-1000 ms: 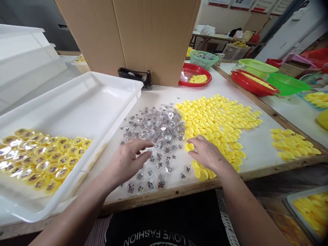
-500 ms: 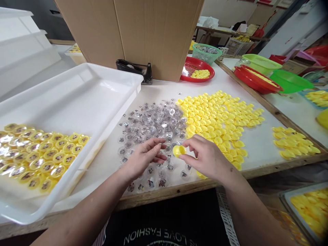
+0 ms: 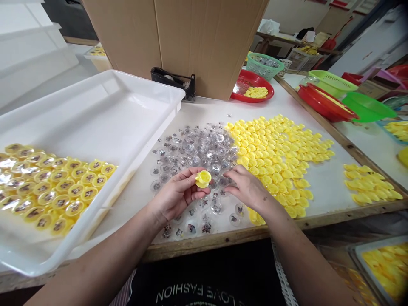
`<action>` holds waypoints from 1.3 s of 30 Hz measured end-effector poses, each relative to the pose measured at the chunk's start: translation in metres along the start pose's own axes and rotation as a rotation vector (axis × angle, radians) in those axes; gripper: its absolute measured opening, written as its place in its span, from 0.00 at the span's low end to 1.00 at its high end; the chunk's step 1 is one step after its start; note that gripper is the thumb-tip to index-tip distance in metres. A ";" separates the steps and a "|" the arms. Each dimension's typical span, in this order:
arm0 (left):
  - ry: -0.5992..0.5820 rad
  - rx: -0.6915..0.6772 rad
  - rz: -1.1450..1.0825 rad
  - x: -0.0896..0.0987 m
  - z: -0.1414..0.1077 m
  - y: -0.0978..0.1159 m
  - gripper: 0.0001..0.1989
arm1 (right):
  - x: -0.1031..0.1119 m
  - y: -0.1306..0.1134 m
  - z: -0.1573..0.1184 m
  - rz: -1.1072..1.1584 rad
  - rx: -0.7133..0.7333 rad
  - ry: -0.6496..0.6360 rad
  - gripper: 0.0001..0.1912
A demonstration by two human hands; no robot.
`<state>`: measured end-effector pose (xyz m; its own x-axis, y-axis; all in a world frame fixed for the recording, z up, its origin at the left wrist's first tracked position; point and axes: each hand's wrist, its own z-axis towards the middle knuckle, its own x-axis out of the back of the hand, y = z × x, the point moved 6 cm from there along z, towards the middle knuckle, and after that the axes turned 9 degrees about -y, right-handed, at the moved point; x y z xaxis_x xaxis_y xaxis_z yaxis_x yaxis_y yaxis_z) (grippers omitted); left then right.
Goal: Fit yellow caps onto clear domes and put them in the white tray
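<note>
My left hand (image 3: 183, 191) pinches a small yellow plastic cup-shaped piece (image 3: 203, 179) with a flared rim, its hollow side tilted up. Just to the right, my right hand (image 3: 247, 185) reaches down over the heap of clear plastic caps (image 3: 194, 148), which have small printed pictures in them. Its thumb and fingers are closed around the edges of one clear cap (image 3: 223, 181). Beside that heap, many more yellow pieces (image 3: 274, 148) are spread over the white tabletop (image 3: 321, 187).
On the left, a white tray (image 3: 149, 131) holds rows of yellow pieces with clear picture tops (image 3: 59, 175). A tape dispenser (image 3: 174, 83) stands before a tall cardboard box (image 3: 204, 38). Red plates (image 3: 251, 98) and green baskets (image 3: 264, 66) stand farther back. A wooden edge (image 3: 223, 241) borders the table.
The yellow piece has passed from my right hand to my left hand. My right hand has lowered to the clear caps and closed on one. The view has shifted slightly.
</note>
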<state>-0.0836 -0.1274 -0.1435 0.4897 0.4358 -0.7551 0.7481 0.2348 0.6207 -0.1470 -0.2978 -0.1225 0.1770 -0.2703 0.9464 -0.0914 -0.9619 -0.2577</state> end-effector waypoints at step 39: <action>-0.092 0.068 -0.036 -0.007 0.000 -0.018 0.11 | 0.033 -0.071 -0.023 0.349 0.359 0.324 0.09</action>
<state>-0.1009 -0.1347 -0.1495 0.4990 0.3458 -0.7946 0.7930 0.1876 0.5796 -0.1574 -0.2380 -0.0682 -0.1170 -0.6011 0.7906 0.2571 -0.7872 -0.5605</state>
